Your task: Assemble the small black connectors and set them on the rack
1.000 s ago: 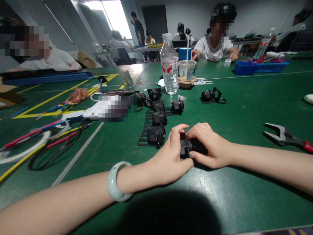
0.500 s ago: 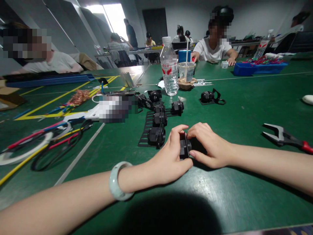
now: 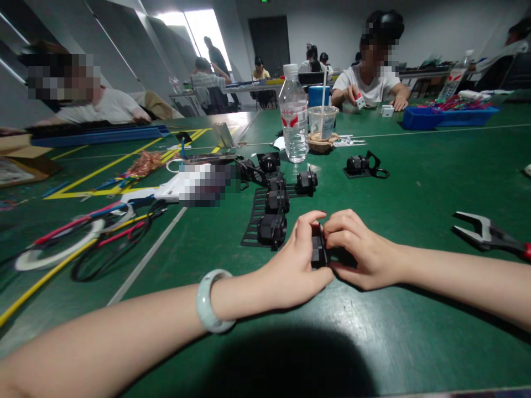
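Note:
Just above the green table point(image 3: 385, 337), both hands meet around a black hexagonal plastic fitting point(image 3: 317, 251) that looks like a cable gland, with a thin upright plate at its right end. My left hand point(image 3: 296, 265), below a pale green bangle point(image 3: 211, 301), wraps fingers and thumb around the hexagonal body. Curled against the plate's right side is my right hand point(image 3: 360, 251), its fingertips at the upper edge and its thumb low, partly hidden. Similar black fittings point(image 3: 271, 226) stand beyond my left hand on slotted black plates point(image 3: 251, 224). One more fitting point(image 3: 359, 164) lies farther right.
Pliers point(image 3: 483, 229) lie at right with jaws apart. A plastic bottle point(image 3: 295, 119) and a cup with a straw point(image 3: 322, 122) stand ahead. Coloured cables point(image 3: 62, 229) spread at left. Across the table, a person point(image 3: 367, 83) holds a small block near a blue tray point(image 3: 452, 117).
The view has shifted slightly, so things sit farther right. My right fingers have curled differently and the thumb is lower on the plate. The person opposite has raised a small block.

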`<action>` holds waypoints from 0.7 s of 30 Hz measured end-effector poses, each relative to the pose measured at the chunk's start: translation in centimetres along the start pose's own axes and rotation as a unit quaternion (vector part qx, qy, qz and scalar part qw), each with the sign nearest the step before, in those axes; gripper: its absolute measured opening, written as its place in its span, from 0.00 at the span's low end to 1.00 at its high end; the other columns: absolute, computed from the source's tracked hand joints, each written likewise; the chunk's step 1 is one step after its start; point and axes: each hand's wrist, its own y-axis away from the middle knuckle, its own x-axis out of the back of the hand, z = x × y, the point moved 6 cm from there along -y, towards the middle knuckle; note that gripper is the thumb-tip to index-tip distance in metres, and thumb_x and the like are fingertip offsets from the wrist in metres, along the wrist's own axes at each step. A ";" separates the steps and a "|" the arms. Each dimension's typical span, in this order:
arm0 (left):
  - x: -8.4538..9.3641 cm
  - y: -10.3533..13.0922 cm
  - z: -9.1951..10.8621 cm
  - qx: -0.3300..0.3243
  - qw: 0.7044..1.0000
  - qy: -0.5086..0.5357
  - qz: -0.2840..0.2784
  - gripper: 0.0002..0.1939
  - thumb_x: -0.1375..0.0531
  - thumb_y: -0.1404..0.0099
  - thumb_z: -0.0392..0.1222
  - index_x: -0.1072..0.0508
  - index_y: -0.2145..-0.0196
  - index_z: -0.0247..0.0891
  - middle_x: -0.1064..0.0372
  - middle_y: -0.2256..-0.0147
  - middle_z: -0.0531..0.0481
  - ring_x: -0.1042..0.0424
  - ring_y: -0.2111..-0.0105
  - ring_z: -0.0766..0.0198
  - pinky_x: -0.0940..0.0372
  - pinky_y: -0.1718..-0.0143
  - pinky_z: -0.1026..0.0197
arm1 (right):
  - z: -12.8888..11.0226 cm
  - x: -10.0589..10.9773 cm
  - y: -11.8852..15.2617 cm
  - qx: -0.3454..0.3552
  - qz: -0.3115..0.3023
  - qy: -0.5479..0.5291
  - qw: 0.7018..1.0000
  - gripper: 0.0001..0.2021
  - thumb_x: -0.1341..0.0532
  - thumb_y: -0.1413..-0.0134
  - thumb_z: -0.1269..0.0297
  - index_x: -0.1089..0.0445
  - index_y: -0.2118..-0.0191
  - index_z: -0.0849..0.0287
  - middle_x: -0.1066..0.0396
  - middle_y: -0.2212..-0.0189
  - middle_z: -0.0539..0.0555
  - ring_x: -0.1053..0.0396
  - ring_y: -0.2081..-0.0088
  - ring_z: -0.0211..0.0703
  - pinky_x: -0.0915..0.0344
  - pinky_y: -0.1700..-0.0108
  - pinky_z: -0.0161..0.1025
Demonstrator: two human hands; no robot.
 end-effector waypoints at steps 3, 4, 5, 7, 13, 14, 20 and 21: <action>0.0 0.0 0.0 0.001 1.000 -0.002 0.000 0.36 0.46 0.53 0.31 0.58 0.48 0.38 0.55 0.50 0.43 0.50 0.48 0.56 0.49 0.46 0.50 | 0.1 0.0 0.0 0.000 0.004 0.004 1.000 0.13 0.43 0.56 0.71 0.44 0.62 0.59 0.41 0.62 0.57 0.43 0.57 0.47 0.42 0.58 0.48; 0.0 0.0 0.0 0.002 1.000 -0.002 -0.001 0.36 0.46 0.53 0.31 0.58 0.48 0.38 0.55 0.50 0.43 0.50 0.48 0.56 0.49 0.46 0.50 | 0.1 0.0 0.0 0.002 0.006 0.003 1.000 0.12 0.43 0.56 0.71 0.43 0.62 0.59 0.41 0.62 0.57 0.42 0.57 0.47 0.42 0.58 0.47; 0.0 0.0 -0.1 0.003 1.000 -0.001 -0.001 0.36 0.46 0.53 0.31 0.58 0.48 0.38 0.55 0.50 0.43 0.50 0.48 0.56 0.49 0.46 0.50 | 0.1 0.0 0.0 0.005 0.007 0.001 1.000 0.12 0.43 0.55 0.71 0.43 0.62 0.59 0.41 0.62 0.57 0.42 0.56 0.46 0.42 0.57 0.47; 0.0 0.0 -0.1 0.004 1.000 0.001 -0.001 0.36 0.45 0.53 0.31 0.59 0.48 0.39 0.54 0.50 0.44 0.50 0.48 0.56 0.50 0.46 0.50 | 0.0 0.0 -0.1 0.009 0.009 -0.008 1.000 0.12 0.43 0.55 0.71 0.43 0.62 0.59 0.40 0.62 0.57 0.42 0.56 0.45 0.41 0.57 0.45; 0.1 0.0 -0.1 0.008 1.000 0.010 0.003 0.36 0.45 0.52 0.32 0.58 0.48 0.39 0.55 0.50 0.44 0.50 0.48 0.56 0.50 0.45 0.50 | -0.1 0.2 -0.2 0.009 0.015 -0.025 1.000 0.10 0.44 0.53 0.69 0.42 0.62 0.60 0.38 0.63 0.57 0.39 0.59 0.43 0.39 0.59 0.43; 0.1 0.0 -0.1 0.009 1.000 0.011 0.003 0.36 0.45 0.52 0.32 0.58 0.48 0.39 0.55 0.50 0.44 0.50 0.48 0.56 0.50 0.45 0.50 | -0.1 0.2 -0.2 0.006 0.016 -0.028 0.999 0.10 0.44 0.53 0.69 0.42 0.62 0.60 0.38 0.63 0.58 0.39 0.59 0.43 0.38 0.59 0.43; 0.1 0.0 -0.1 0.014 1.000 0.010 -0.007 0.35 0.45 0.51 0.33 0.58 0.48 0.39 0.54 0.50 0.43 0.49 0.48 0.55 0.49 0.47 0.48 | 0.1 0.3 -0.1 -0.020 0.015 -0.036 0.999 0.13 0.44 0.53 0.66 0.43 0.60 0.61 0.38 0.61 0.59 0.39 0.57 0.45 0.39 0.58 0.44; 0.1 0.0 -0.1 0.014 1.000 0.009 -0.007 0.35 0.45 0.51 0.33 0.58 0.48 0.40 0.54 0.50 0.43 0.49 0.48 0.55 0.49 0.47 0.48 | 0.1 0.3 -0.1 -0.024 0.014 -0.033 0.999 0.13 0.44 0.53 0.65 0.43 0.60 0.61 0.37 0.61 0.59 0.39 0.57 0.45 0.39 0.58 0.44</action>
